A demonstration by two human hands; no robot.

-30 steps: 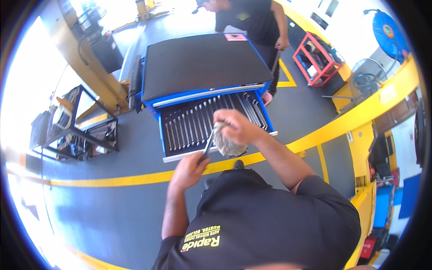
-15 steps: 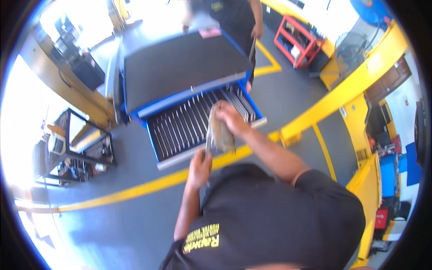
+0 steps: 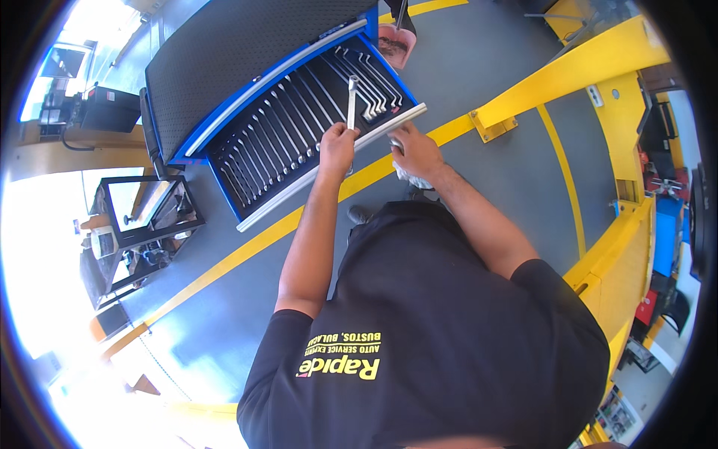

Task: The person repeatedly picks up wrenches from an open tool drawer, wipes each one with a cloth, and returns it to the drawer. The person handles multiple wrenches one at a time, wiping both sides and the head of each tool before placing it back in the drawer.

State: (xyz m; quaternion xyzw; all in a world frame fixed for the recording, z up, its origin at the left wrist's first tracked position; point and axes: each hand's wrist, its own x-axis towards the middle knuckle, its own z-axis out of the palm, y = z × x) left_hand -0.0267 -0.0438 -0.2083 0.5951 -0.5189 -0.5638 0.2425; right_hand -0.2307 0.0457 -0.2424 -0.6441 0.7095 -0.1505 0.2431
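My left hand [image 3: 338, 152] is closed around a steel wrench [image 3: 351, 105], which stands up from the fist over the right part of the open drawer [image 3: 329, 159]. At the drawer's front right corner, my right hand [image 3: 420, 154] is closed on a pale cloth rag [image 3: 410, 176] that hangs below the fingers. Part of the rag is hidden by that hand. Inside the drawer, several combination wrenches [image 3: 278, 135] lie side by side in a dark liner, graded by size. A group of offset wrenches [image 3: 374, 82] fills its right end.
The blue tool cabinet [image 3: 247, 60] has a black textured top. Beyond its right side are a pink dustpan [image 3: 395, 46] and a dark-clothed leg. A yellow steel beam [image 3: 553, 82] runs along the right. On the left stands a black metal cart [image 3: 146, 224].
The rag no longer covers the wrench; my right hand has drawn it away to the right. The view has tilted down, and the person beyond the cabinet is mostly out of sight.
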